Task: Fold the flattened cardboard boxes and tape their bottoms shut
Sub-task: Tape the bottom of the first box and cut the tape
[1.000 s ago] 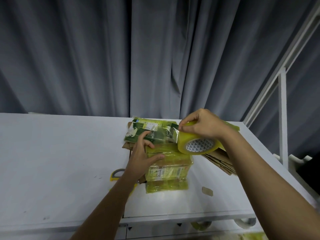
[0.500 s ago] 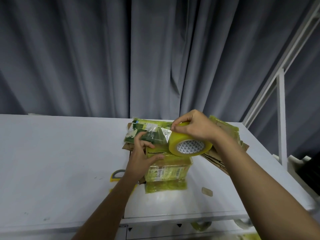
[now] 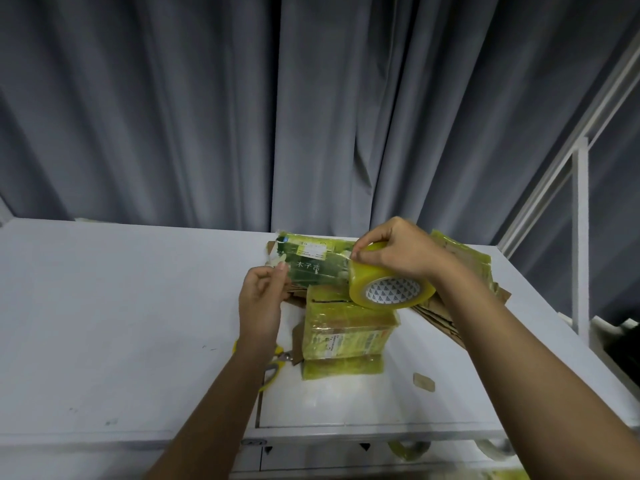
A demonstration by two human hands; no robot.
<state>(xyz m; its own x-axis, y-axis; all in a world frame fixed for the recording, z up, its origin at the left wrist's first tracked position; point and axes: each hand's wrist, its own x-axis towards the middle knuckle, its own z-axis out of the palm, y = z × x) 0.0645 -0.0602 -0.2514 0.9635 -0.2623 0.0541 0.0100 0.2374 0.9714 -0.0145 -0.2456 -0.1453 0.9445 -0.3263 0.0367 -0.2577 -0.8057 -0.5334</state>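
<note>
A small folded cardboard box (image 3: 346, 332), covered in yellowish tape, stands on the white table (image 3: 121, 323). My right hand (image 3: 394, 249) grips a roll of clear yellow tape (image 3: 389, 289) just above the box's top right. My left hand (image 3: 261, 299) is lifted to the left of the box and pinches the free end of the tape, which stretches as a clear strip to the roll. Behind the strip lies a green printed flattened box (image 3: 311, 268). More flattened boxes (image 3: 464, 271) lie under my right forearm.
Yellow-handled scissors (image 3: 273, 368) lie on the table, partly under my left forearm. A small cardboard scrap (image 3: 424, 381) lies near the front right. Grey curtains hang behind, and a white metal frame (image 3: 581, 237) stands at the right edge. Tape rolls (image 3: 408, 448) show below the table's front.
My left hand left the box top and moved left and up, drawing a strip of tape out from the roll. The roll in my right hand stayed above the box.
</note>
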